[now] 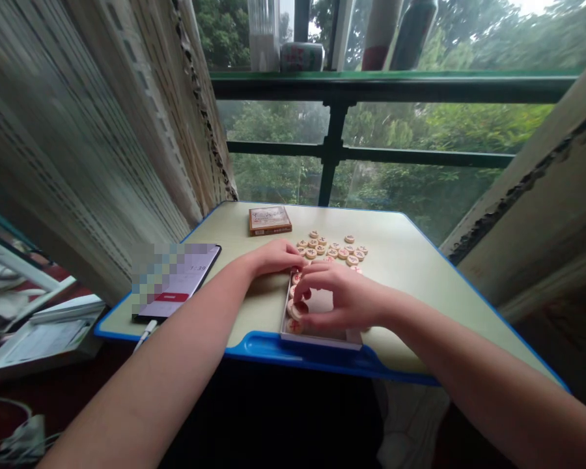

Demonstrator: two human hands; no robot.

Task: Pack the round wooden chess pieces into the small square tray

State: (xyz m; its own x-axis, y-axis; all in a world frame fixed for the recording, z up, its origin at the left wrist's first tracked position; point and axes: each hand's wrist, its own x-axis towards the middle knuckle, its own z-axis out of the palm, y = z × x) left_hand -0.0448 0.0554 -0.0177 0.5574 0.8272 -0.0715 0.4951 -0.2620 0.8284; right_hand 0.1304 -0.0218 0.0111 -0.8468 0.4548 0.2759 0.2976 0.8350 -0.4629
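A shallow white box tray lies at the table's front edge, with several round Chinese chess pieces in a column along its left side. My right hand reaches over the tray, thumb and fingers closed around one chess piece that looks tilted in that column. Below it another piece with red writing lies in the near left corner. My left hand is at the tray's far left corner, fingers curled together; what they grip is hidden. Beyond both hands, many loose chess pieces are spread on the table.
The pale table has a blue rim. A small printed box lies toward the back left. On the left is a phone with a white cable. Curtains hang on both sides, and a green-railed window stands behind.
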